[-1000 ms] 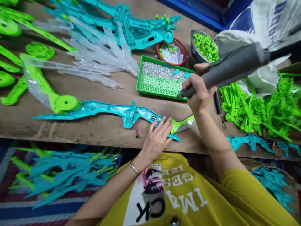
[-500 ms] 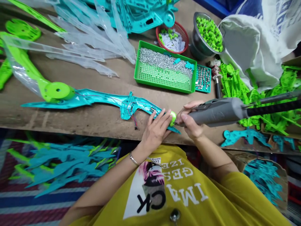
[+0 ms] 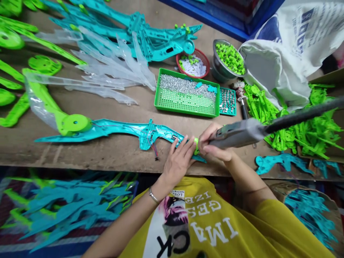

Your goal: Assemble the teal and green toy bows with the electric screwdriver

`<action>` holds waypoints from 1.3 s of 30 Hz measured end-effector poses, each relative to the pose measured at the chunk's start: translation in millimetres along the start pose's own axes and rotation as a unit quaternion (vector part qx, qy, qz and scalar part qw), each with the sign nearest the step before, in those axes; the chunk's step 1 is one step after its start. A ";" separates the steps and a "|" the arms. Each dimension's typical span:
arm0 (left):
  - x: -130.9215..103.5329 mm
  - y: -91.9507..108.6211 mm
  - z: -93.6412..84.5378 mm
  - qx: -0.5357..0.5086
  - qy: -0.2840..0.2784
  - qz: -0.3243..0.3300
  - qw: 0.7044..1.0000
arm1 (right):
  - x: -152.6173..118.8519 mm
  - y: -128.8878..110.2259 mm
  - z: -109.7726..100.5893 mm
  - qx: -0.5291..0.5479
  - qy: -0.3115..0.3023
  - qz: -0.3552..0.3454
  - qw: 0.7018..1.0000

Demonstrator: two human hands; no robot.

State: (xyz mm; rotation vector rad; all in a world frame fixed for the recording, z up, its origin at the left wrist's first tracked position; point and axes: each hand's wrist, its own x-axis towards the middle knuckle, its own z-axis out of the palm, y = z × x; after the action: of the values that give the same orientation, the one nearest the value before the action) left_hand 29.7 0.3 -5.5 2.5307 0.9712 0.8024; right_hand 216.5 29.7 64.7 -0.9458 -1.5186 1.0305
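Note:
A turquoise plastic toy bow half [image 3: 125,129] lies lengthwise along the bench edge, inner side up. Thin red and blue wires [image 3: 154,147] run through it and hang from its middle. My left hand [image 3: 177,157] holds its right end down, fingers laid over the top, the thumb mostly hidden. A lime-green end piece [image 3: 196,146] shows just beyond those fingertips. Wrapped around a grey electric screwdriver [image 3: 239,132] is my right hand [image 3: 213,141], with the tool's front at the green piece; its tip is hidden. At the bow's left sits a lime-green round arm [image 3: 76,123].
Behind the bow stand a green screw tray [image 3: 186,110], a small turquoise tray [image 3: 228,102], a red basket [image 3: 205,70] and a metal bowl [image 3: 217,68]. Translucent blades [image 3: 107,68] lie back left. A hammer-like tool [image 3: 244,107] and piled green parts [image 3: 317,122] are at right.
The whole scene sits lower in view as the camera has shifted. The screwdriver's rear and cord have swung up and toward the camera. Both hands stay at the bow's right end.

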 end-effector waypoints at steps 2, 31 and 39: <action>1.5 0.7 -2.8 0.010 -0.020 -0.001 1.000 | 19.0 1.9 -11.7 0.027 0.085 -0.043 0.995; 5.1 3.1 -9.4 0.040 -0.021 0.012 0.999 | 109.5 77.3 -52.5 -0.073 0.348 -0.082 0.931; 4.7 3.4 -8.6 0.043 -0.019 0.009 0.999 | 108.6 77.7 -52.7 -0.101 0.347 -0.088 0.928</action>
State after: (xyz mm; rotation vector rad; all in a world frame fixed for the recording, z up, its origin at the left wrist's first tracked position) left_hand 29.1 1.8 4.8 2.6219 0.9918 0.7305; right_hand 255.0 163.8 30.7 -1.1385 -1.0868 0.3403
